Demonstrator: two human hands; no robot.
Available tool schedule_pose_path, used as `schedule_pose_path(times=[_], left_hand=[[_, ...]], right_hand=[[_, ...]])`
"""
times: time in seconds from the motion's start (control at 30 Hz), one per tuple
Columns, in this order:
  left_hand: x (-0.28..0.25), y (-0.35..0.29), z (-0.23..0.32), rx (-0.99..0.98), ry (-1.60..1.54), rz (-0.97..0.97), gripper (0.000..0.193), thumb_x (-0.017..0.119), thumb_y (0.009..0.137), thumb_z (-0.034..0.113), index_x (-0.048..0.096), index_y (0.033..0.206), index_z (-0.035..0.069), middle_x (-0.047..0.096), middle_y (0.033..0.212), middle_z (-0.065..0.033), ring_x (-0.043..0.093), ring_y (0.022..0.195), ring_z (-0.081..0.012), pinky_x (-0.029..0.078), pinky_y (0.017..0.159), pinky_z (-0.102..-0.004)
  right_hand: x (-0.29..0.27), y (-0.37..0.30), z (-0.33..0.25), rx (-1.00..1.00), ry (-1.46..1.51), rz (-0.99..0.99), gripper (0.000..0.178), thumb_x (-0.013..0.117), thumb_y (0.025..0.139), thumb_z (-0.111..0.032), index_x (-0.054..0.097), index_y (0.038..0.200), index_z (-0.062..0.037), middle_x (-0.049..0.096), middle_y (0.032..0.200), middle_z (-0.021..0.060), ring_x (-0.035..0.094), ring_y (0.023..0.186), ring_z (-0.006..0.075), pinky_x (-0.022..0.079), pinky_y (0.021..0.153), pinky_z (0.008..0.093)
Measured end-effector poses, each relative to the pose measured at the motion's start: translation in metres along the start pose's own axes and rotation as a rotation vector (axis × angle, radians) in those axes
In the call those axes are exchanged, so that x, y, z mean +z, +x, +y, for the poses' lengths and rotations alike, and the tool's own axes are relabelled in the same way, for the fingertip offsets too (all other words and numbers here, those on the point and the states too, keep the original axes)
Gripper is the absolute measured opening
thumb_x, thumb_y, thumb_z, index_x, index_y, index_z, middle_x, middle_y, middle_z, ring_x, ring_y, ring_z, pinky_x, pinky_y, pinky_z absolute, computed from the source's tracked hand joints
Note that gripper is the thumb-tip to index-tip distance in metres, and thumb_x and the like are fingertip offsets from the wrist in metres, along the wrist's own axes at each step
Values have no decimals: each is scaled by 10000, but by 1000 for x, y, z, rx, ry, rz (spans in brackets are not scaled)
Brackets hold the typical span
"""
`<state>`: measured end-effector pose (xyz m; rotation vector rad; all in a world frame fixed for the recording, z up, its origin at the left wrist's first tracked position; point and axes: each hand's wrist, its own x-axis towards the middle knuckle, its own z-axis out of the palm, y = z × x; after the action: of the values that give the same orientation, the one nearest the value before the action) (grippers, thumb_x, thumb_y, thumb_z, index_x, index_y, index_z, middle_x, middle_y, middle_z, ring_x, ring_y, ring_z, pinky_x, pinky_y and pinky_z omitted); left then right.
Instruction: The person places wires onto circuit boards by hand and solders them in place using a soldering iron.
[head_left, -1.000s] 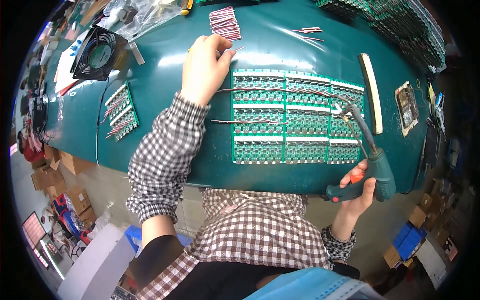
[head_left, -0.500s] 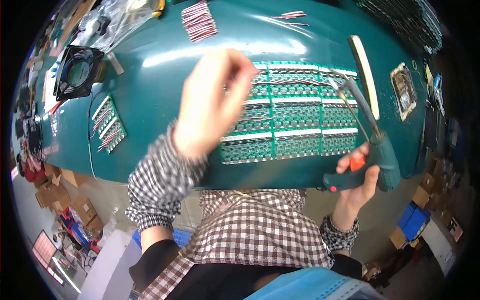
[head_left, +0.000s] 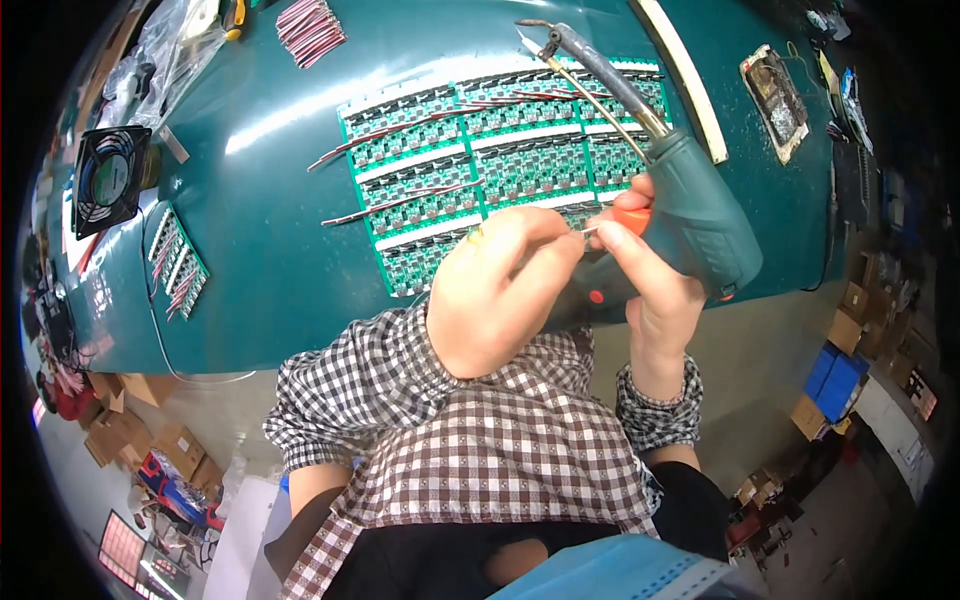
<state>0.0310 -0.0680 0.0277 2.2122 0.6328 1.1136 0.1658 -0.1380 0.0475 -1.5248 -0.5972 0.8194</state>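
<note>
Left hand: palm turned inward, fingers pinched together on a thin wire, of which only a short pale length shows; the rest is hidden by the hands. Position: in front of the body, over the near edge of the circuit board panel.

Right hand: fingers clamped around the handle of one soldering gun, dark green body, orange trigger; thumb and fingertip meet at the wire, just beside the left fingertips. Gun's metal tip points up and away, above the panel's far side.

Circuit board panel: green, white-banded, laid flat in several blocks on the green bench. Upon it, two runs of red, white and dark wires: upper run, crossing much of the panel; lower run, shorter; both overhang the left edge.

Far left of panel: one bundle of cut wires; one yellow-handled tool; clear plastic bag.

Left: one black fan; one small board bearing wires.

Right: one long cream strip; one stained shallow tray.
</note>
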Motion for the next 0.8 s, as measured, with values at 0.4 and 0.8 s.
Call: schedule_pose_path(times=[0.4, 0.8], left_hand=[[-57, 7, -40, -802, -381, -176, 94, 649, 815, 15, 616, 897, -17, 612, 768, -36, 566, 663, -84, 493, 631, -237], [-33, 21, -56, -412, 141, -397, 66, 633, 766, 34, 581, 808, 39, 579, 739, -76, 590, 636, -200, 474, 574, -292]], right_hand=[[-51, -11, 8, 42, 156, -47, 370, 586, 896, -188, 512, 1151, 70, 598, 981, 131, 667, 767, 242, 577, 642, 323], [-80, -26, -1, 65, 113, -46, 536, 646, 850, -277, 494, 1174, 122, 615, 948, 174, 671, 844, 338, 603, 675, 396]])
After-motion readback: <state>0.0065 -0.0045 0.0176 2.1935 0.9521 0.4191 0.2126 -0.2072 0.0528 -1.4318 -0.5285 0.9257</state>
